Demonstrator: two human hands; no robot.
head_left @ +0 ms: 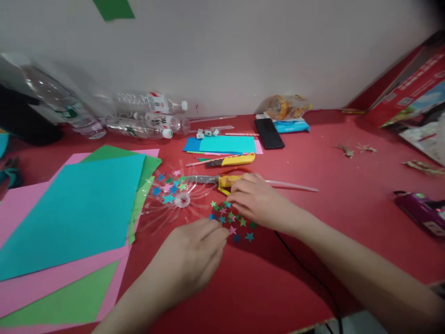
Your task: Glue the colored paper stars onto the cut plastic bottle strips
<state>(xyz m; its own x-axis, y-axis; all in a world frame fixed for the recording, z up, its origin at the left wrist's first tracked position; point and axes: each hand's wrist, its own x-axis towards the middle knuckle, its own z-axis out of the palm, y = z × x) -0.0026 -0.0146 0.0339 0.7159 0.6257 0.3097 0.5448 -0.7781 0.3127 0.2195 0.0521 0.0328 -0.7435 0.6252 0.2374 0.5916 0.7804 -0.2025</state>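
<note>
A loose pile of small paper stars in pink, green and blue lies on the red table between my hands. My left hand is at the pile's near left side, fingers bent together, tips beside a pink star. Whatever it pinches is hidden. Over the pile's far right edge, my right hand has curled fingers, with a teal star at their tips. Its grip is partly hidden. To the left, a clear plastic bottle piece cut into splayed strips has more stars on it.
Scissors, a yellow utility knife and a phone lie behind the pile. Coloured paper sheets cover the left side. Plastic bottles lie along the wall. A purple glue-gun-like tool and black cable are right.
</note>
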